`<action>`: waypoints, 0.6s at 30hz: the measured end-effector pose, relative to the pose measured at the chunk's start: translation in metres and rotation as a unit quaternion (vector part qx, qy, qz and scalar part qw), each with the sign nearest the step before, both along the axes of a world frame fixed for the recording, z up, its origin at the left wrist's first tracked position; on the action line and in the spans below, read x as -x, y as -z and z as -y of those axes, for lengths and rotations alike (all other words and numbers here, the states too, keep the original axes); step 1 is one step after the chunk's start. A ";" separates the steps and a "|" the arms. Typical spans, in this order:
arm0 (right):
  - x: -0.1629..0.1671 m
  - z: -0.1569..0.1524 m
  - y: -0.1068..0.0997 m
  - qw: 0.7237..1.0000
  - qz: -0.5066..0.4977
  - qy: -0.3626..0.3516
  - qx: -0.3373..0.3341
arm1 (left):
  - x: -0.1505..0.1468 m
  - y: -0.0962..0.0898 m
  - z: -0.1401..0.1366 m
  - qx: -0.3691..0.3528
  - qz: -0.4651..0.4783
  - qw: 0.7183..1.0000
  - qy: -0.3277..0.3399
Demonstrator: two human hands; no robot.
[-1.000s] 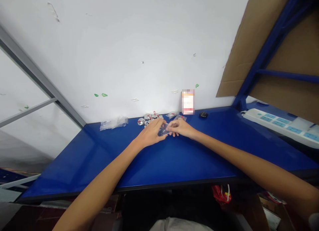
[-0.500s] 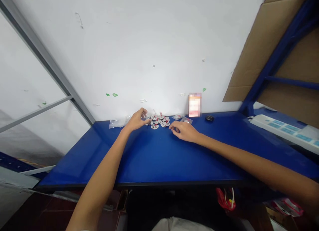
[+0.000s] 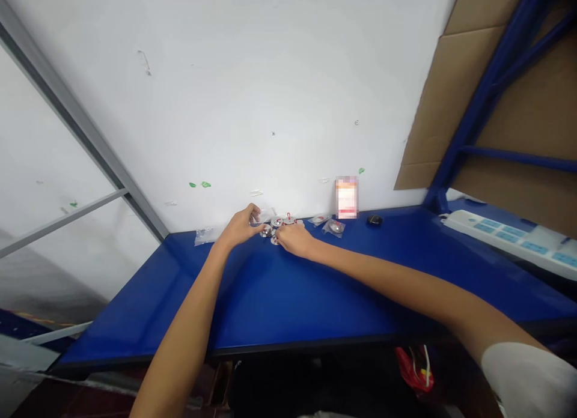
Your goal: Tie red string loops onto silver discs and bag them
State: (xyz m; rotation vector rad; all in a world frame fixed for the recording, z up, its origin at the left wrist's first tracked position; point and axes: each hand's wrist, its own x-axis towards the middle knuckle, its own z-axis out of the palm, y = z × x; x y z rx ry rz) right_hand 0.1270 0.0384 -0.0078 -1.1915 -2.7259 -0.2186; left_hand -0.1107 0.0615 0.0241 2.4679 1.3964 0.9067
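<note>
My left hand point(image 3: 242, 227) is at the left side of a cluster of round silvery discs point(image 3: 276, 221) with small red loops. Its thumb and fingers are bent round a clear plastic bag point(image 3: 267, 215). My right hand point(image 3: 294, 239) reaches over the front of the cluster, hiding part of it. The fingers are curled closed, with their tips at a disc point(image 3: 274, 241) close to the left thumb; the exact grip is partly hidden. Right of the cluster lie a bagged disc point(image 3: 334, 227) and another clear packet point(image 3: 319, 220).
More clear plastic bags point(image 3: 206, 235) lie left of my left hand on the blue table point(image 3: 288, 304). A blurred-out card point(image 3: 347, 197) leans on the white wall near a small black object point(image 3: 374, 220). A white power strip point(image 3: 509, 235) is at the right.
My right hand has moved left, from beside the cluster onto its front discs. My left hand stays at the plastic bag. The view has shifted slightly.
</note>
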 end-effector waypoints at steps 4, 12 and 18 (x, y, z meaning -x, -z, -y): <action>-0.013 0.007 -0.004 0.999 -0.029 -0.004 0.025 | -0.005 -0.001 0.004 -0.004 -0.008 1.000 0.004; -0.078 0.022 0.005 0.931 -0.290 -0.061 0.212 | -0.031 0.008 0.014 0.037 -0.010 0.998 0.056; -0.127 0.022 -0.014 0.843 -0.442 -0.083 0.296 | -0.060 0.015 0.031 0.064 -0.054 0.991 0.101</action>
